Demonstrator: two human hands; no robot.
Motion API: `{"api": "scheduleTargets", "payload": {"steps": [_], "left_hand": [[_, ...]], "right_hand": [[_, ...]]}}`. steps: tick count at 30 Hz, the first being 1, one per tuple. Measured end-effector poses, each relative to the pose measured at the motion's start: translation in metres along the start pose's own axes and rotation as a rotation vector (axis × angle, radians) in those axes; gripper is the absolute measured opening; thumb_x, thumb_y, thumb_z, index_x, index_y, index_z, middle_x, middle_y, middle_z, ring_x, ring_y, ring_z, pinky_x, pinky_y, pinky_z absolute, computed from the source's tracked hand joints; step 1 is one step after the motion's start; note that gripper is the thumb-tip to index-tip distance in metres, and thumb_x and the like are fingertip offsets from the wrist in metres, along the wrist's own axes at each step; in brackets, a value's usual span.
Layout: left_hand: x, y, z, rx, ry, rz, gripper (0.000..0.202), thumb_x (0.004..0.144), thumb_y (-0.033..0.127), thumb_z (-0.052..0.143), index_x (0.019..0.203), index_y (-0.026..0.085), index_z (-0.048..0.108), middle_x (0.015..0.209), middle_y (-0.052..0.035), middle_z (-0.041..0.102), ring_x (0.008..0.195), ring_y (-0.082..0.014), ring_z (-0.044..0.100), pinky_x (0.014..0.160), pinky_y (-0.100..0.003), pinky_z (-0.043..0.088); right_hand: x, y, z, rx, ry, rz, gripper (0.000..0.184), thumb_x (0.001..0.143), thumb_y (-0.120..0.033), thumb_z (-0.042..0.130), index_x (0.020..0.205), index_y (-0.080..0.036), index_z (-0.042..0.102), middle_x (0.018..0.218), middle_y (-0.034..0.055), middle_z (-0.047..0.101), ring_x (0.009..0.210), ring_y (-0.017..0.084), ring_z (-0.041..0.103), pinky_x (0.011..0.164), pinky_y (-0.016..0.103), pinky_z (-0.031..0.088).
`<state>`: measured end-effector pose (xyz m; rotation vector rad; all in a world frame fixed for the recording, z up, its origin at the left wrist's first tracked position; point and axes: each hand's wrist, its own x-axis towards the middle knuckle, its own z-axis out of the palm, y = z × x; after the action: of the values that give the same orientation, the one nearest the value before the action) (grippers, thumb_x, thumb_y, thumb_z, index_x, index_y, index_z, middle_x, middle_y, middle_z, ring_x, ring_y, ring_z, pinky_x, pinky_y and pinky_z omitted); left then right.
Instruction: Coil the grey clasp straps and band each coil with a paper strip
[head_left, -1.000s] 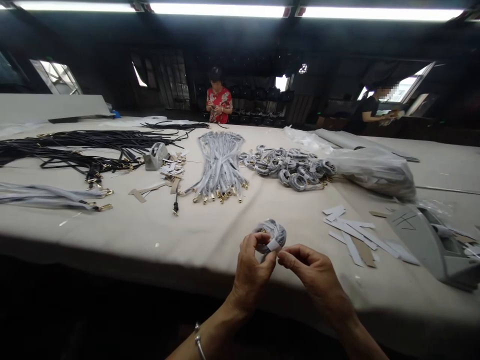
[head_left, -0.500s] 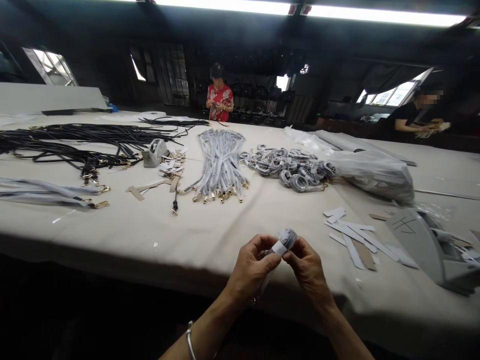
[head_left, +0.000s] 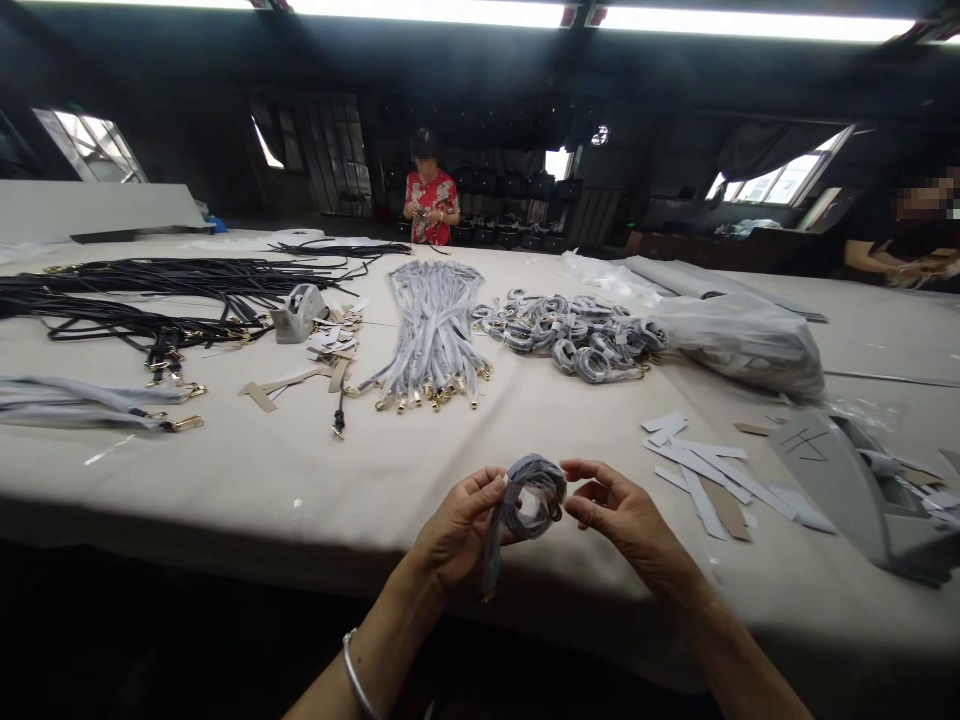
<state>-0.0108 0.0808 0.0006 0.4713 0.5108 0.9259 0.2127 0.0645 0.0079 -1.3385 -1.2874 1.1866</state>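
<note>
My left hand (head_left: 463, 525) is closed on a coiled strap (head_left: 534, 470), its thumb pressed on the coil's left side. The strap is wrapped in greyish clear film and wound into a ring, and one end hangs down past my palm. My right hand (head_left: 616, 503) is at the coil's right edge, its thumb and fingers apart; whether the fingertips touch the coil I cannot tell. Beyond my hands lies a bundle of film-wrapped straps (head_left: 433, 320) with gold clasps. To its right is a pile of similar coiled straps (head_left: 577, 335).
Black straps (head_left: 150, 285) lie at the left, near a grey tape dispenser (head_left: 298, 312). Paper strips (head_left: 701, 470) and a larger dispenser (head_left: 840, 480) are at the right, before a plastic bag (head_left: 742, 335). Two people stand across the table (head_left: 300, 470).
The coil has turned so that its ring opening faces me. My right hand has moved away from it to the right, its fingers spreading, while my left hand keeps hold.
</note>
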Motion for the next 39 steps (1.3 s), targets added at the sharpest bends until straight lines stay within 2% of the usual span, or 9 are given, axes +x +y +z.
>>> {"api": "scheduleTargets", "payload": {"steps": [3,10,16,21,24,29,35,37,39], "left_hand": [[0.002,-0.007,0.001,-0.004,-0.039,-0.002,0.03,0.077,0.026,0.082,0.096,0.011,0.064,0.089,-0.0081,0.069,0.077,-0.0165,0.065,0.078,-0.038,0.056],[0.005,-0.022,0.004,0.005,0.017,0.069,0.033,0.074,0.029,0.084,0.093,0.012,0.063,0.085,-0.0075,0.069,0.072,-0.015,0.064,0.075,-0.036,0.055],[0.011,-0.013,0.004,0.212,-0.039,0.037,0.038,0.07,0.033,0.086,0.087,0.011,0.061,0.08,-0.0062,0.067,0.066,-0.0115,0.06,0.063,-0.022,0.048],[0.026,-0.014,-0.002,0.284,-0.04,0.0,0.043,0.076,0.052,0.077,0.085,0.017,0.055,0.077,-0.0015,0.062,0.064,-0.0132,0.058,0.064,-0.028,0.051],[0.027,-0.009,-0.013,0.454,0.004,0.063,0.046,0.085,0.064,0.059,0.093,0.019,0.055,0.086,-0.0013,0.059,0.072,-0.0152,0.059,0.065,-0.028,0.051],[0.006,0.02,-0.041,0.986,0.213,0.389,0.026,0.091,0.043,0.06,0.103,0.019,0.06,0.106,-0.0077,0.063,0.099,-0.0224,0.06,0.085,-0.032,0.049],[-0.017,0.044,-0.092,1.522,0.48,0.826,0.016,0.092,0.019,0.052,0.107,0.021,0.058,0.105,-0.0089,0.065,0.099,-0.0248,0.062,0.087,-0.039,0.052],[-0.018,0.043,-0.108,1.646,0.542,0.939,0.018,0.091,0.014,0.051,0.106,0.021,0.057,0.104,-0.009,0.065,0.096,-0.0247,0.063,0.083,-0.038,0.054],[-0.016,0.041,-0.12,1.75,0.556,0.997,0.019,0.09,0.013,0.053,0.107,0.02,0.057,0.104,-0.0091,0.065,0.095,-0.0243,0.063,0.081,-0.037,0.055]], "right_hand": [[0.001,-0.001,0.007,0.063,-0.221,0.058,0.044,0.071,-0.038,0.082,0.106,-0.018,0.066,0.073,-0.0008,0.063,0.063,0.013,0.053,0.055,0.025,0.046],[0.006,0.024,0.031,-0.028,0.056,-0.006,0.03,0.076,-0.045,0.074,0.084,-0.02,0.061,0.064,-0.0037,0.057,0.053,0.012,0.05,0.044,0.023,0.042],[0.01,0.008,0.009,-0.049,-0.158,-0.029,0.075,0.067,-0.024,0.083,0.134,-0.029,0.052,0.124,0.0052,0.062,0.109,0.023,0.059,0.092,0.035,0.048],[0.013,-0.003,0.021,-0.042,-0.218,-0.048,0.015,0.083,-0.029,0.067,0.094,-0.019,0.065,0.08,-0.0014,0.062,0.075,0.016,0.057,0.07,0.027,0.047],[0.024,0.007,0.025,0.001,-0.226,0.017,0.02,0.083,-0.036,0.069,0.087,-0.018,0.064,0.075,-0.002,0.061,0.07,0.015,0.055,0.066,0.026,0.046],[0.094,0.003,-0.025,0.09,-0.083,0.247,0.037,0.069,-0.044,0.081,0.091,-0.017,0.068,0.076,0.0036,0.068,0.063,0.018,0.061,0.059,0.03,0.049],[0.22,-0.058,-0.119,0.287,0.393,0.034,0.023,0.077,-0.046,0.072,0.07,-0.026,0.062,0.088,0.0158,0.067,0.077,0.026,0.071,0.064,0.044,0.051],[0.243,-0.065,-0.112,0.187,0.494,0.011,0.03,0.076,-0.049,0.071,0.064,-0.027,0.055,0.078,0.0121,0.064,0.068,0.022,0.069,0.063,0.044,0.051],[0.259,-0.061,-0.075,0.072,0.49,-0.035,0.029,0.071,-0.047,0.075,0.065,-0.026,0.055,0.076,0.0101,0.064,0.064,0.019,0.065,0.063,0.041,0.053]]}}
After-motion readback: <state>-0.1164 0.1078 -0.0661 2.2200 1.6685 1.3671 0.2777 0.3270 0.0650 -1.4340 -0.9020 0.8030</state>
